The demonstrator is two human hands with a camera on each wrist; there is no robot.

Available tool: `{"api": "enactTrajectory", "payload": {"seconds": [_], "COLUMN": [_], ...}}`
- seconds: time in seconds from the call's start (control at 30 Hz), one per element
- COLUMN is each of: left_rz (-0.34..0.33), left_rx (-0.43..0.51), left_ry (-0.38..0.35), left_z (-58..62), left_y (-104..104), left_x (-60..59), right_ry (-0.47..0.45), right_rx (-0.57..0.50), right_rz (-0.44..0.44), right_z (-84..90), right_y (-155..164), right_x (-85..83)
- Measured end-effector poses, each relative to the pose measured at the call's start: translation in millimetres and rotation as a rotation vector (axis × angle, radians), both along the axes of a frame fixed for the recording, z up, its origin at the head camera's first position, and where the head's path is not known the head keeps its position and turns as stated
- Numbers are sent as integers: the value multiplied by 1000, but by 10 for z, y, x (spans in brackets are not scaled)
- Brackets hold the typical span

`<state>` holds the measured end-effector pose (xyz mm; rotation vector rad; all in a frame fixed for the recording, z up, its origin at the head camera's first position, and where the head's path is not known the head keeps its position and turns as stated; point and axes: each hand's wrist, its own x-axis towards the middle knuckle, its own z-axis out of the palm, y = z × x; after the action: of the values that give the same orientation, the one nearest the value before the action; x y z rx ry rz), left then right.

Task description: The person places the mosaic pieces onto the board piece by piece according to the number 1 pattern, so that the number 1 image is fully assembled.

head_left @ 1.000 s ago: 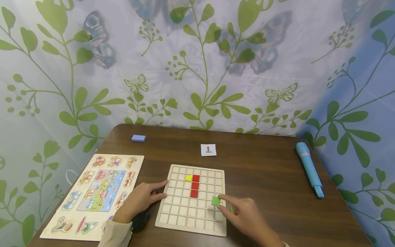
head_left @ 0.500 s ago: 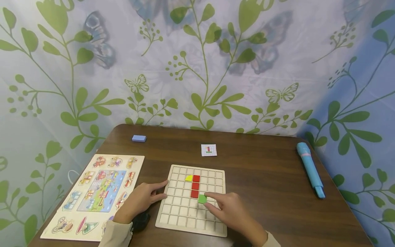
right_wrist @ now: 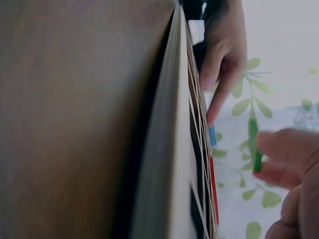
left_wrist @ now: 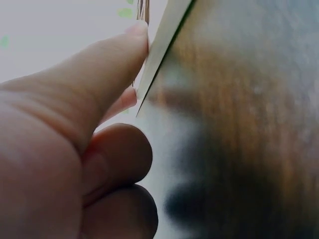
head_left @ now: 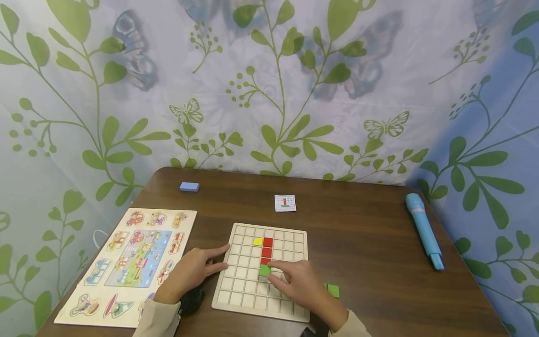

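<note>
My right hand pinches a green square tile between thumb and index finger, close over the grid just below the red tiles. In the right wrist view the green tile appears edge-on, apart from the board's surface. The pale wooden grid board carries a column of red square tiles and a yellow tile with one cut corner. At the board's left edge, my left hand touches the rim with straight index finger and thumb; its thumb meets the rim in the left wrist view.
Green tiles lie on the table right of the board. Behind it is a small pattern card. A vehicle picture puzzle occupies the left, with a blue block beyond. A blue microphone-shaped toy lies far right.
My right hand has carried the green tile leftward across the board, from its right side to below the red column. Green tiles on the table have come into view. The left hand stays at the rim.
</note>
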<state>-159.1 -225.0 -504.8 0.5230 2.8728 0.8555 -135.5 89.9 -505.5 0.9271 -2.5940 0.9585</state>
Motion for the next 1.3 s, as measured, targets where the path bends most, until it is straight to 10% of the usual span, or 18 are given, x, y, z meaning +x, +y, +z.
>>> {"api": "enactTrajectory", "payload": {"seconds": [1.3], "left_rz": [-4], "left_rx": [-4], "left_ry": [3], "left_z": [2], "left_y": [-3], "left_x": [-3], "right_ry": [82], "right_rx": [67], "right_rz": [-31], "right_z": [-223], "right_y": [-90], "right_x": [-2]}}
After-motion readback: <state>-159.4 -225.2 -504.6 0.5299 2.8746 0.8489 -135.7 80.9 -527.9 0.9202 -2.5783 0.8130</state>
